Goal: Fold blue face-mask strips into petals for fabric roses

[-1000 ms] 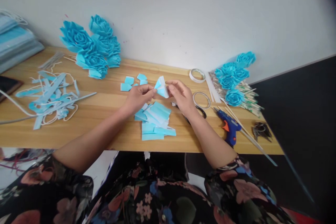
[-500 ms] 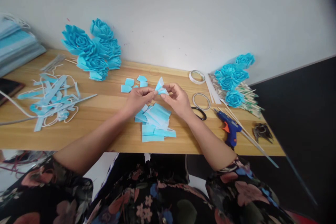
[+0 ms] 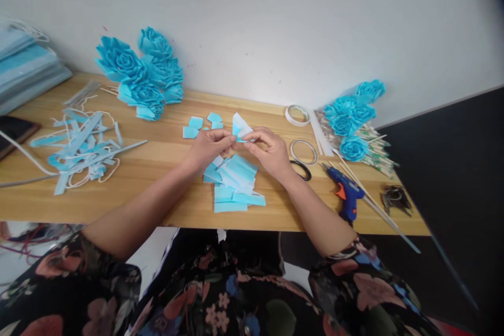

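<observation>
Between my hands is a folded piece of blue and white face-mask fabric [image 3: 241, 127], its pointed end up. My left hand [image 3: 208, 149] pinches its lower left side between thumb and fingers. On the right side, the fingertips of my right hand [image 3: 271, 151] are closed on the fabric too. Just below my hands lies a loose pile of cut blue fabric pieces [image 3: 236, 173], some showing a white side. Several small trimmed blue petals [image 3: 196, 123] rest on the table beyond my left hand.
Blue fabric roses [image 3: 145, 73] stand at the back left, more roses [image 3: 348, 115] at the right. Mask scraps and cords [image 3: 84, 142] lie left, near stacked masks [image 3: 31, 73]. Tape rolls [image 3: 303, 152], a black ring [image 3: 301, 170], a blue glue gun [image 3: 344, 191] and thin sticks [image 3: 372, 202] are right.
The fabric piece between my fingers has been folded over and now shows a wider, triangular shape with more white. My hands stay in nearly the same place; the view shifts slightly.
</observation>
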{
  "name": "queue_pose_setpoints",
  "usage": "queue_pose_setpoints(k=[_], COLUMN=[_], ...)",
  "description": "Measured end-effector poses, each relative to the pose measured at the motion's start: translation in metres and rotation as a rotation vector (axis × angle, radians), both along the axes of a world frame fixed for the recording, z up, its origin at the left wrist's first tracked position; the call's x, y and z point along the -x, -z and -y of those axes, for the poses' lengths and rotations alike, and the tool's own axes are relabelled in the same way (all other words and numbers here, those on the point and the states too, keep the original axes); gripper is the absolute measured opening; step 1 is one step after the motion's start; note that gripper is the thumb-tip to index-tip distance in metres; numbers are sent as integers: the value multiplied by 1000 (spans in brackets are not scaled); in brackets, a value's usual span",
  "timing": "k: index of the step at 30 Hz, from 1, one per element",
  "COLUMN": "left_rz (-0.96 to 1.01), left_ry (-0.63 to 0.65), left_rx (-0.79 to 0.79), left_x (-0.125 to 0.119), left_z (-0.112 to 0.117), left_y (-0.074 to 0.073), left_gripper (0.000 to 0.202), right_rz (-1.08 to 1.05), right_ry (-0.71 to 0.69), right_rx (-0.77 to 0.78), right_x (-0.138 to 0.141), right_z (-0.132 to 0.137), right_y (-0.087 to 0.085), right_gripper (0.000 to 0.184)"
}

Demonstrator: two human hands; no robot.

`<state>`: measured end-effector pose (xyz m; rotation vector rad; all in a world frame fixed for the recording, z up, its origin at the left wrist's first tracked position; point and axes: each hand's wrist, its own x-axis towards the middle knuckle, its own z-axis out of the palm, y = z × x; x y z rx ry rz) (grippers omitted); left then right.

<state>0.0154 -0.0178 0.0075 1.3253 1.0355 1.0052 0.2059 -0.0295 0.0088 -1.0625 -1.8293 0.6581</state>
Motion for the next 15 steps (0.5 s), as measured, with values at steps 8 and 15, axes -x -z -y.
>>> queue_pose_setpoints(k=[8,15], left_rz=[-45,-56], left_ry=[21,19], left_rx=[-14,1], left_x=[0,-1], left_z=[0,2], left_y=[3,0], left_gripper=[20,23], right_rz=[-109,-142], right_ry=[43,106], right_rx=[225,264], right_x=[4,4], right_z=[2,2], right_y=[0,1], right_gripper=[18,20])
